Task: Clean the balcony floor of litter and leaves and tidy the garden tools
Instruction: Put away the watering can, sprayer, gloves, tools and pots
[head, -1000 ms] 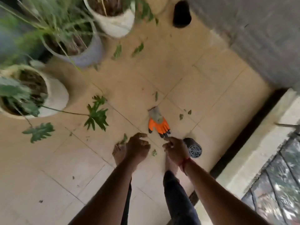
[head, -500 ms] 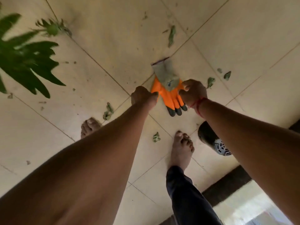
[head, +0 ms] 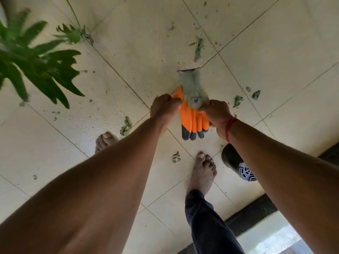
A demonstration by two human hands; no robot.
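Nearest us, our two bare forearms reach down and forward; our right foot (head: 202, 171) stands flat on the tile below and between the hands, trouser leg (head: 209, 224) behind it; our left foot (head: 104, 142) shows only its toes, under the left forearm; a black perforated pot (head: 236, 165) lies on its side just under the right wrist, near the right foot; a crumpled leaf scrap (head: 176, 157) sits beside the right toes, another scrap (head: 126, 126) left of the left forearm; left hand (head: 165, 107) is curled closed, pinching the left edge of the garden glove (head: 194, 107); right hand (head: 215, 113) is curled closed on its right edge, red thread (head: 228, 125) around that wrist; glove is orange with dark fingertips pointing back at us, grey cuff pointing away, stretched between the hands; lifted or touching the floor (head: 128, 52), we cannot tell; beyond the right hand, small leaf bits (head: 238, 100) on the tiles; beyond the cuff, a long dried leaf (head: 199, 48); far left of the left hand, a blurred green plant leaf (head: 36, 61) overhangs the floor.
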